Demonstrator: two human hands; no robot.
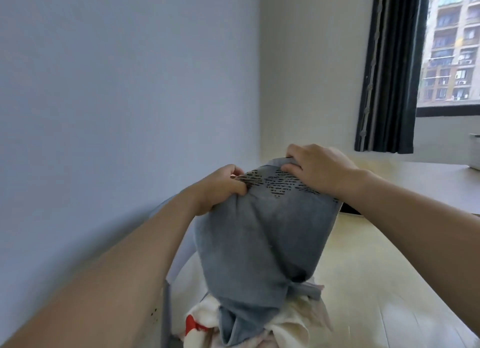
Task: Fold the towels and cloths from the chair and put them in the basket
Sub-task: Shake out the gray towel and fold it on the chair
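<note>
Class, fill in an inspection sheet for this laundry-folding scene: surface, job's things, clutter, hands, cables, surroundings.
Surface: pale floor; light tabletop at right.
Job's things: grey towel with dark patterned band, held up, its lower end trailing onto a cloth pile of white and red pieces; basket not seen.
Clutter: nothing seen.
Hands: left hand and right hand both grip the towel's top edge.
Cables: nothing seen.
Surroundings: pale wall, dark curtain, window facing apartment blocks, grey frame beside the pile.

Soft daylight from window point(452, 43), wide-angle edge distortion
</note>
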